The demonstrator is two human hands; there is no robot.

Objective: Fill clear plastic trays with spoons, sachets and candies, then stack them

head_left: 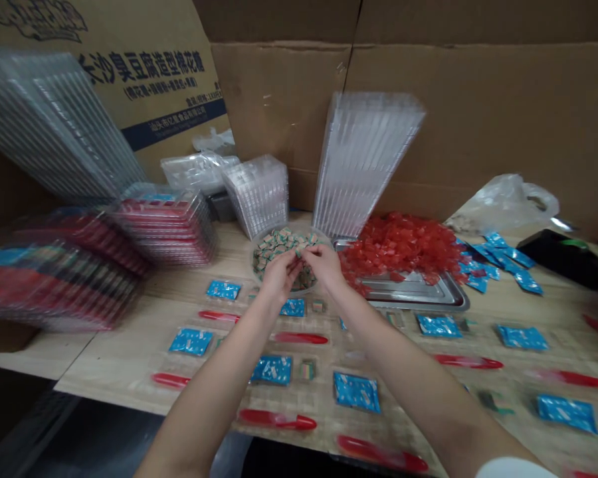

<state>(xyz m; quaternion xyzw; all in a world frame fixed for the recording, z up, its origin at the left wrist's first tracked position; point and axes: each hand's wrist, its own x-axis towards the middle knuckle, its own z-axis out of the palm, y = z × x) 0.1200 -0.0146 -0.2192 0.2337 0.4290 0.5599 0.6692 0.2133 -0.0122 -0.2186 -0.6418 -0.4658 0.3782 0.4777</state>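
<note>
**left hand** (279, 275): fingers curled into a pinch over the bowl. **right hand** (323, 263): fingers likewise curled, fingertips (303, 251) meeting the left's. whether either holds a cube is too small to tell.

**clear round bowl** (254, 260), directly under the hands, center of frame: heaped with **small green-and-cream wrapped cubes** (279, 243).

**steel tray** (418, 290), just right of the bowl: piled with **red wrapped pieces** (398, 249), the heap reaching the tray's edge.

**wooden table** (129, 358): set in rows with **blue sachets** (273, 369), **red plastic sticks** (276, 417) and a few **single cubes** (306, 369).

**stack of clear plastic trays** (361, 153), upright behind the bowl — **red-lined tray stacks** (164, 226), upper left of center.

risks — a cube slipping from the pinch could land among the laid-out rows and upset them; a careless reach could nudge the upright stack over or spill the red heap.
</note>
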